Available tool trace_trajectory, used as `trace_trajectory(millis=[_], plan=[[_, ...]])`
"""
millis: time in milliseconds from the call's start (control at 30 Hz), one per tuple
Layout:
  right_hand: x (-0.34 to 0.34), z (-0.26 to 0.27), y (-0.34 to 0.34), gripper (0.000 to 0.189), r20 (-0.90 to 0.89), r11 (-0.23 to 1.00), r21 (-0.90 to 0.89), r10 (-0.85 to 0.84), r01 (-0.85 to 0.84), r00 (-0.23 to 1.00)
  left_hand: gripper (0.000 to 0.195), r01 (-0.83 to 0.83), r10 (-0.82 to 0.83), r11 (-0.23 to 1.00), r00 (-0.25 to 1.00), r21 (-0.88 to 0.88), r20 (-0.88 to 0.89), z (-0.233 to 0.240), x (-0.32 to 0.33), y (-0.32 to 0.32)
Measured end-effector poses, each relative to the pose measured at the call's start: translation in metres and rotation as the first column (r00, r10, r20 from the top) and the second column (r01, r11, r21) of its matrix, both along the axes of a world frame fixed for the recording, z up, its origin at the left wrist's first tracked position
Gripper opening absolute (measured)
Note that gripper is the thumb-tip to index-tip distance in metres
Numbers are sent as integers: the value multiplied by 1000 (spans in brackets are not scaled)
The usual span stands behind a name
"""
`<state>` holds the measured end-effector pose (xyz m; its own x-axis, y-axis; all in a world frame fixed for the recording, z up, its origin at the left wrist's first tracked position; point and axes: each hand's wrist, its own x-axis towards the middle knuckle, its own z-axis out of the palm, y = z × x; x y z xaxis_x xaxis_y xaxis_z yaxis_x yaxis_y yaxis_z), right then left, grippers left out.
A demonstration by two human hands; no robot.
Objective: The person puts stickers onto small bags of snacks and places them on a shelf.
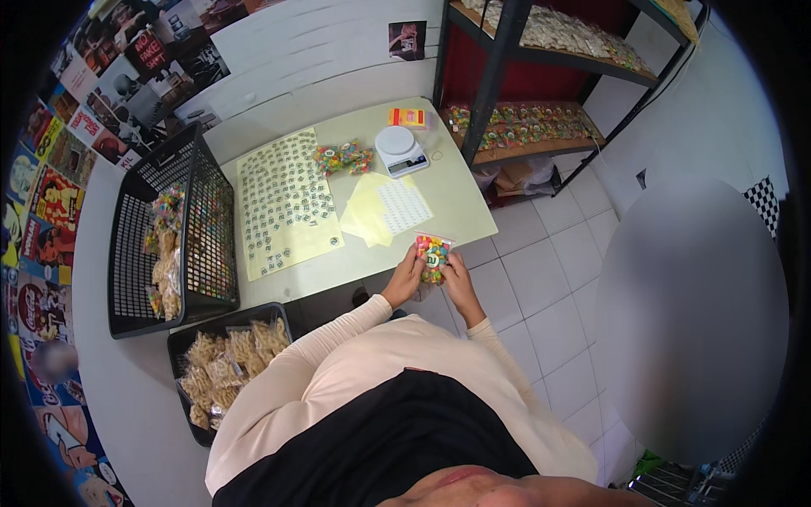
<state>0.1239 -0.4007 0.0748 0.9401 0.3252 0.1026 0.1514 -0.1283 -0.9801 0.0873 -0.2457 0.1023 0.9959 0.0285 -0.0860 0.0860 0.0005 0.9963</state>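
Observation:
Between both hands, just off the table's near edge, is a clear zip bag of colourful candies (432,274) with a round sticker on its front. My left hand (406,277) grips the bag's left side, and my right hand (459,284) holds its right side. Beyond them on the table lie a sheet of small white stickers (404,206) over yellow backing paper (366,212), and a large yellow sheet covered in round stickers (279,209). Several filled candy bags (344,158) rest beside a white digital kitchen scale (399,149).
A tall black plastic crate (212,190) of bagged snacks stands left. Near it, a black tray (285,310) holds bagged pale snacks. A yellow-and-red packet (407,118) lies behind the scale. A metal shelf rack (494,76) with more bags stands at the right back.

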Motion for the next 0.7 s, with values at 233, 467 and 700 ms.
trace_trajectory(millis=[233, 467, 700], plan=[[-2, 3, 0, 32, -139, 995, 50, 93, -87, 986, 42, -33, 26, 997, 995, 64, 100, -23, -2, 3], [-6, 14, 14, 24, -336, 985, 105, 164, -136, 927, 45, -88, 86, 995, 995, 45, 52, -26, -14, 12], [7, -8, 44, 31, -364, 958, 168, 278, -231, 889, 50, -116, 106, 988, 990, -104, -92, -45, -18, 46]])
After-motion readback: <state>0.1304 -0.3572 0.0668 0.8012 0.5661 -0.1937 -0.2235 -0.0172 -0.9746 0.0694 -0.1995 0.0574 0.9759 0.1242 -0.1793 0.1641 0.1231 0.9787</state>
